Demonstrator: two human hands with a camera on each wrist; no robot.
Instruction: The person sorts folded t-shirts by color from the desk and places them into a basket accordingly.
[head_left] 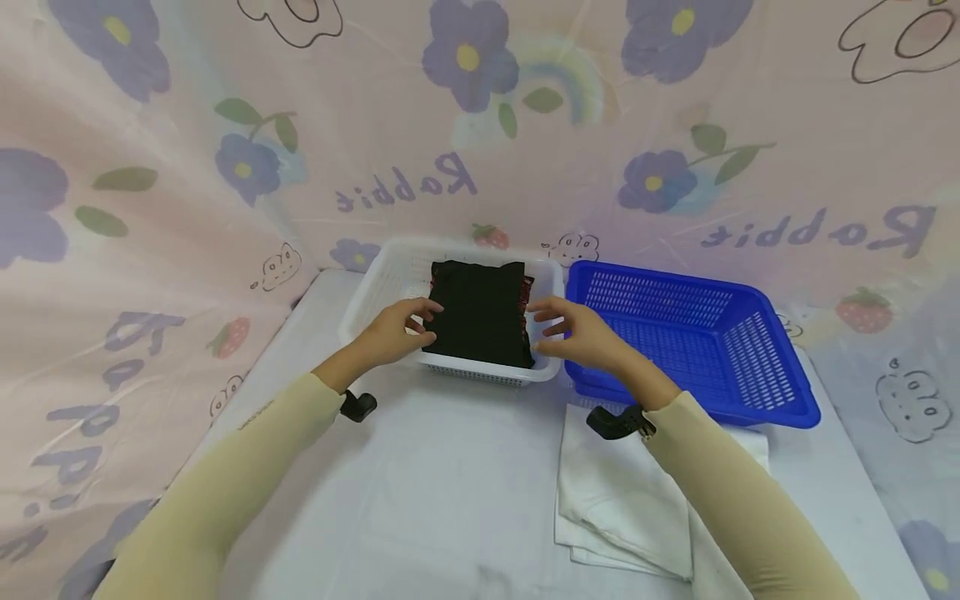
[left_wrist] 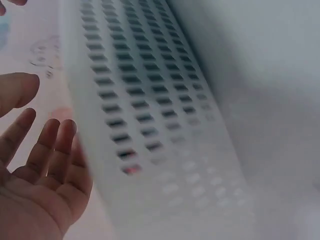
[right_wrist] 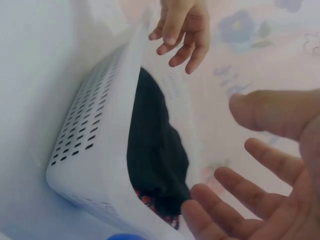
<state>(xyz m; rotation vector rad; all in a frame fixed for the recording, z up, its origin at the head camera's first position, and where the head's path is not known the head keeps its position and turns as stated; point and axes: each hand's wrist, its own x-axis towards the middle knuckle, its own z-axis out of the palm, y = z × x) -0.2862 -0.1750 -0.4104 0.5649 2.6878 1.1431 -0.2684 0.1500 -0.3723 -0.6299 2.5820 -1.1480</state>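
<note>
Folded black cloth (head_left: 480, 312) lies in a white perforated basket (head_left: 480, 375), with red patterned fabric (head_left: 527, 292) showing along its side. Over the cloth's left edge is my left hand (head_left: 393, 332), its fingers loosely bent and apart from the thumb. My right hand (head_left: 581, 333) hovers by the basket's right rim, thumb and fingers spread with nothing between them. In the right wrist view, both hands stand above the basket, clear of the black cloth (right_wrist: 152, 140). The left wrist view shows the left hand (left_wrist: 45, 185) with its palm and spread fingers beside the basket wall (left_wrist: 150, 100).
To the right of the white basket stands a blue perforated basket (head_left: 675, 333). Folded white cloth (head_left: 622, 500) lies on the white table (head_left: 450, 483) in front of it, partly under the right forearm. A printed curtain (head_left: 525, 150) hangs behind and at the sides.
</note>
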